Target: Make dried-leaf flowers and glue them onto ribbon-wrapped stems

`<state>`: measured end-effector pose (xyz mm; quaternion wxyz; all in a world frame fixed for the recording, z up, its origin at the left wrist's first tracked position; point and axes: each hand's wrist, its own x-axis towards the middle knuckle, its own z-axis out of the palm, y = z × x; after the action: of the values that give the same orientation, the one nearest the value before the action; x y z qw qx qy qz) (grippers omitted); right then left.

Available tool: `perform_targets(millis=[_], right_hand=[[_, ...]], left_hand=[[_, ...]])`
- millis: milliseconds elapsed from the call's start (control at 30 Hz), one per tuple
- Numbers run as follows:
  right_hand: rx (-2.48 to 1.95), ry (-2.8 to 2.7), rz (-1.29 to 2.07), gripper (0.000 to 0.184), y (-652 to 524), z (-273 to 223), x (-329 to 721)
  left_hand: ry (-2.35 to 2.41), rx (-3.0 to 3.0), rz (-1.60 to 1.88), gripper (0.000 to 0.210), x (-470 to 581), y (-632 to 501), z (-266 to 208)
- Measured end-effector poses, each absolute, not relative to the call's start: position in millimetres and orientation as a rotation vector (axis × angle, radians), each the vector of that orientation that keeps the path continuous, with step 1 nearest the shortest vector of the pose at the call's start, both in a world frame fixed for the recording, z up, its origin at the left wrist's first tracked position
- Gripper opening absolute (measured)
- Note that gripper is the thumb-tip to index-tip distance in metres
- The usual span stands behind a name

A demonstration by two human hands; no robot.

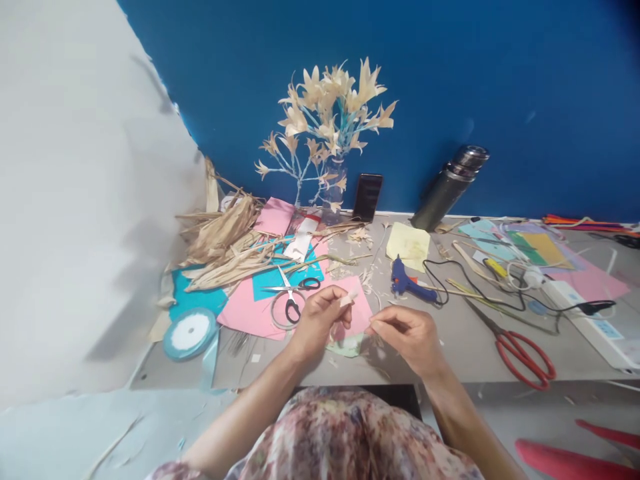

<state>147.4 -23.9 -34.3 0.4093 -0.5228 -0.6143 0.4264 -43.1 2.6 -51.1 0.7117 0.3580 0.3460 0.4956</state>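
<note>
My left hand [325,315] pinches a small pale piece of corn husk [349,298] between thumb and fingertips, above a pink sheet [361,301]. To its right, my right hand [407,331] is closed in a pinch, its fingertips near the husk piece but apart from it. Whatever those right fingertips hold is too small to make out. Left of my left hand lie black-handled scissors [289,293], blades apart, over a roll of tape [280,310]. A blue glue gun [411,281] rests beyond my right hand.
Dried husks [225,247] pile at the left behind a blue ribbon spool [190,335]. Husk flowers [330,107] stand at the back beside a phone [367,197] and a tilted thermos [450,190]. Red-handled scissors [525,360], cables and a power strip [583,323] lie right.
</note>
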Motion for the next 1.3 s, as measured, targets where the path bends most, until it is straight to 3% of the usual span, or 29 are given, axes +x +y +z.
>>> perform_targets(millis=[100,467,533,667,800,933,1100,1167,1300], right_hand=[[-1.311,-1.519,1.128,0.013,-22.7,-39.9,144.8],[-1.175,-1.297,1.084,0.047,-17.7,-50.7,138.9],[-1.221,-1.303,1.072,0.045,-18.1,-47.7,138.3],[-1.309,-1.346,1.143,0.024,-17.3,-44.1,136.8],[-1.309,-1.327,1.146,0.022,-14.1,-46.1,138.1],[-1.236,-1.261,1.196,0.030,-10.1,-50.2,145.8],[-1.179,-1.392,1.239,0.054,-9.8,-47.5,154.8],[-1.261,-1.482,1.136,0.049,-9.9,-44.4,155.2],[-1.370,-1.447,0.879,0.020,-7.4,-38.2,153.2]], left_hand=[[0.776,0.779,1.074,0.024,-43.9,3.0,-52.5],[0.762,0.754,1.029,0.023,-41.5,2.4,-49.8],[0.763,0.761,1.028,0.025,-40.6,2.0,-47.9],[0.774,0.759,1.034,0.026,-39.2,1.1,-44.7],[0.776,0.705,1.028,0.026,-37.9,0.8,-44.2],[0.767,0.680,1.004,0.026,-35.1,1.7,-45.9],[0.758,0.637,0.982,0.025,-29.2,3.7,-47.2],[0.760,0.630,0.969,0.026,-27.4,3.9,-47.0],[0.779,0.658,0.957,0.027,-26.2,2.7,-46.5]])
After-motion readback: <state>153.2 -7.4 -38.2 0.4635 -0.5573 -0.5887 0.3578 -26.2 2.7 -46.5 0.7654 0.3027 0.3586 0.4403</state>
